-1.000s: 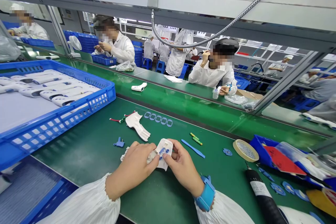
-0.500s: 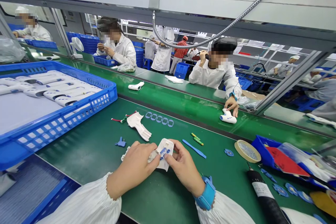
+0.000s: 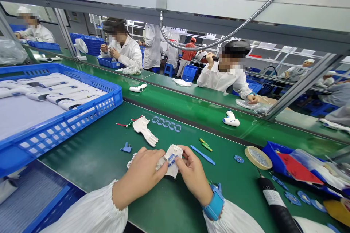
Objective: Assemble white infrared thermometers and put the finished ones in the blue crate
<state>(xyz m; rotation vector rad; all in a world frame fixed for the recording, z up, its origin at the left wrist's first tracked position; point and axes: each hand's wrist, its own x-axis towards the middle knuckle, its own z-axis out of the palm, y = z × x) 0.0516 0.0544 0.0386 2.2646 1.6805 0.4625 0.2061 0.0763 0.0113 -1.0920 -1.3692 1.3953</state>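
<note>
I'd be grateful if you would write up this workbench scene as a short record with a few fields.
Left hand: holds one side of a white plastic casing
Right hand: holds the other side of the white plastic casing; blue wristband on the wrist
Inside casing: small blue part
On the green mat: white casing half, blue clip, blue rings, blue stick
To the left: blue crate of white devices
</note>
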